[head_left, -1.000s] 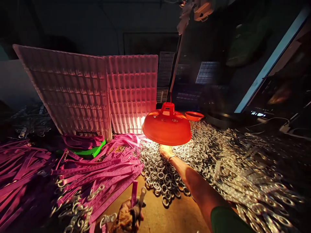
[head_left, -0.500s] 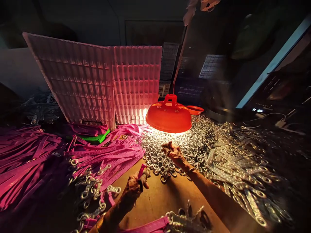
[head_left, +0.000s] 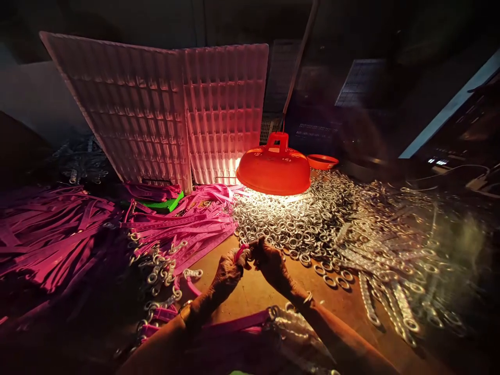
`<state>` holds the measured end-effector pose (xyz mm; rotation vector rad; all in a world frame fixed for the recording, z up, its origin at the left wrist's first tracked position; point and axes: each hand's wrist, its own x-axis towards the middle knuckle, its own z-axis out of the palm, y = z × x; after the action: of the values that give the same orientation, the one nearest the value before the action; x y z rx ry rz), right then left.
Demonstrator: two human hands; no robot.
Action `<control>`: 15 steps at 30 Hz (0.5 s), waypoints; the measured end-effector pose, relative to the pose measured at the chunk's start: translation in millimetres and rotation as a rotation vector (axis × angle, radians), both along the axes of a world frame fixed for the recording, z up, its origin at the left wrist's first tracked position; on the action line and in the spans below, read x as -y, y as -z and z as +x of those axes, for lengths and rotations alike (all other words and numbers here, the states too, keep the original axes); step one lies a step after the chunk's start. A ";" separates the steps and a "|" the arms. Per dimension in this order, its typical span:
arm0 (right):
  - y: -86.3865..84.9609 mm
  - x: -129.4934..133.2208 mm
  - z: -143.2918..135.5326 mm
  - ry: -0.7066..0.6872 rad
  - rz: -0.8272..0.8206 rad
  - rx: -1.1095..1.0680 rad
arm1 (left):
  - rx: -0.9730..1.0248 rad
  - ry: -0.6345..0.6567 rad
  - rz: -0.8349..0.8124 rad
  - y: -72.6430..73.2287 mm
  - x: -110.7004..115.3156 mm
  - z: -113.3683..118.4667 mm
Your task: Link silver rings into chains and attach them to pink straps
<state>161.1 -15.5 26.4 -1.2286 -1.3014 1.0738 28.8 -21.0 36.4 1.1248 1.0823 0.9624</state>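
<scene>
Two hands meet over the bare wooden tabletop (head_left: 265,297): my left hand (head_left: 227,271) pinches a pink plastic strap end (head_left: 240,252), my right hand (head_left: 270,261) closes on its tip; silver metal ring pile (head_left: 297,224) lies just beyond.

straps (head_left: 78,234) left; rings (head_left: 297,224) right

Single camera on my head, facing forward-down, close over my hands (head_left: 253,263) at table (head_left: 253,297); no second view.
</scene>
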 end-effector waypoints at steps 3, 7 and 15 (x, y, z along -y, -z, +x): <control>-2.2 1.4 -1.1 -0.001 0.022 -0.003 | -0.051 -0.007 0.058 8.1 -4.6 -0.8; 0.4 0.4 6.3 -0.111 -0.046 -0.006 | -0.088 -0.015 0.054 7.2 -7.9 -0.3; 27.3 -3.0 14.9 -0.244 -0.203 -0.123 | -0.110 0.025 -0.034 12.5 -12.0 1.8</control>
<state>176.0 -12.4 -0.9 -1.1497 -1.2943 1.4636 30.5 -9.0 23.9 1.1719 1.1662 0.8673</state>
